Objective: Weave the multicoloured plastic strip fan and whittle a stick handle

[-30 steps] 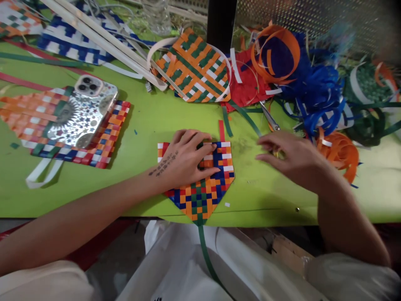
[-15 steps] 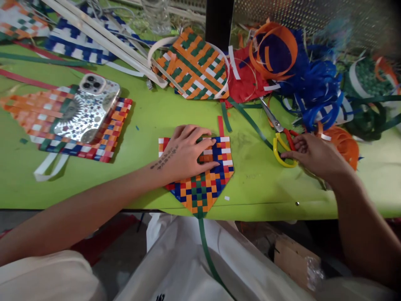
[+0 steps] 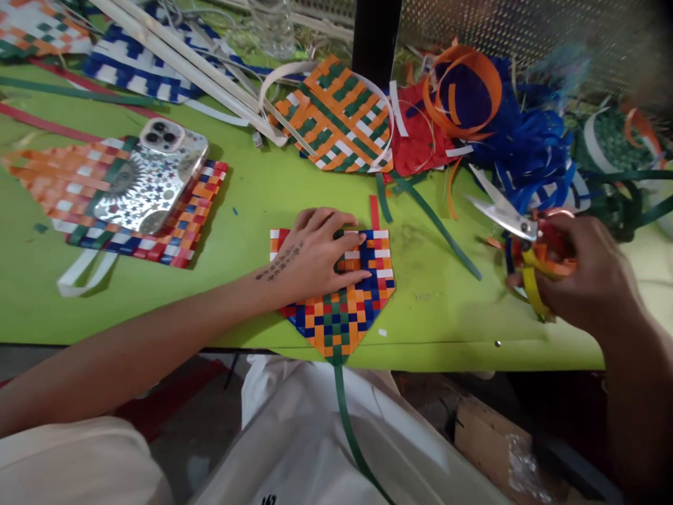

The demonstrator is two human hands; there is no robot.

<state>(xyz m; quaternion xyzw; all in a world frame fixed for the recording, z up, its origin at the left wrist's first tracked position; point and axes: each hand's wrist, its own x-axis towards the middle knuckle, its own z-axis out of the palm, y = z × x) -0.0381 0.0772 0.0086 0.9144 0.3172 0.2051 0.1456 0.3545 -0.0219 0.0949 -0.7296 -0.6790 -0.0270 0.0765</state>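
My left hand [image 3: 320, 256] lies with fingers spread on a woven piece [image 3: 336, 319] of orange, blue, green, red and white strips near the table's front edge. A long green strip [image 3: 344, 414] runs from its pointed lower end down over my lap, and a short red strip [image 3: 374, 210] sticks up from its top edge. To the right, my right hand [image 3: 589, 273] grips a pair of scissors [image 3: 526, 230] by the red and yellow handles. The scissor blades are parted and point up and left, raised off the table.
A phone [image 3: 152, 175] rests on another woven piece [image 3: 194, 217] at the left. An orange and green woven piece [image 3: 341, 116] lies at the back, beside white rods [image 3: 210, 77]. Tangled blue strips [image 3: 531, 133] and an orange coil [image 3: 494, 84] fill the back right.
My right hand has lifted the scissors off the table and moved right, and their blades have opened. My left hand stays on the woven piece. The view has shifted slightly.
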